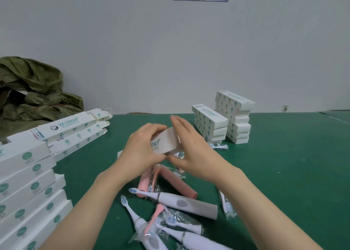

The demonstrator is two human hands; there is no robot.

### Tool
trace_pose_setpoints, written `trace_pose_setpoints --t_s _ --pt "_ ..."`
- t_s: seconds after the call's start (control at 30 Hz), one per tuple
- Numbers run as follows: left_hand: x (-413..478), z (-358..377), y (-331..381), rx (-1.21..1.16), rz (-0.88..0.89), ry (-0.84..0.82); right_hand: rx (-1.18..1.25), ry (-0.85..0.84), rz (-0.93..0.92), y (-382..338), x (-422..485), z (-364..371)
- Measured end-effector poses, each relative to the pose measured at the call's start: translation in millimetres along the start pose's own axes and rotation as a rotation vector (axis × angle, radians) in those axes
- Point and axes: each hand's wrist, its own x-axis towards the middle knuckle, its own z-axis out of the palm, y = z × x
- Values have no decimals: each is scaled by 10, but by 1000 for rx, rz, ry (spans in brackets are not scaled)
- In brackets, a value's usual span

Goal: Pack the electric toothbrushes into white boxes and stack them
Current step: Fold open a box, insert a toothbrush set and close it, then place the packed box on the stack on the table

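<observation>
Flap closure on the white box [166, 142], gripped by the curled left hand [142, 147], is best pressed squarely by straight fingers of the right hand [191, 155].

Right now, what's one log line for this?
left hand: grips white box | right hand: flat against box end | toothbrushes: loose on table

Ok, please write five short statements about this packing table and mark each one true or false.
1. The left hand grips a white box. True.
2. The right hand rests on the table. False: it is raised, fingers straight, at the box's end.
3. The table is red. False: it is green.
4. Two stacks of closed boxes stand beyond the hands. True.
5. Every loose toothbrush is white. False: a pink toothbrush lies beside a white toothbrush.
</observation>
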Motion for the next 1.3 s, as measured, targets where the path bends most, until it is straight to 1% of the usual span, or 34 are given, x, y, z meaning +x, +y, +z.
trace_pose_setpoints --t_s 0.03,0.1,0.17,0.2,0.23,0.27,0.3,0.33,0.37,0.4,0.53,0.63,0.83,1.03,1.3 --pt "4 3 -2 -17 -17 -14 -43 1 -10 26 6 -29" --pt "5 45 -20 30 -55 38 -103 94 9 91 24 -83" --pt "17 58 -85 130 -128 158 -69 257 93 203 95 -150" --pt "20 43 -143 167 -184 183 -35 375 157 284 163 -190" --pt "13 26 -215 206 -242 160 -2 500 222 372 250 -240" --pt "-7 11 -299 255 -302 87 23 609 286 469 350 -294" --pt "-36 10 -381 315 -358 -14 24 683 341 566 450 -344" --pt "-70 21 -459 380 -411 -120 -3 716 389 670 540 -381" --pt "-108 37 -530 438 -452 -203 -48 718 434 776 611 -408" --pt "-143 46 -599 483 -483 -251 -100 705 479 878 659 -426" --pt "-193 13 -827 567 -538 -268 -265 626 649 1176 649 -408" --pt "-182 32 -893 566 -546 -265 -240 605 726 1256 576 -330" --pt "-180 83 -899 553 -563 -272 -97 592 791 1295 511 -253" --pt "-188 95 -888 556 -561 -289 -128 486 836 1303 563 -243" --pt "-201 117 -892 563 -551 -299 -148 537 925 1307 653 -176"
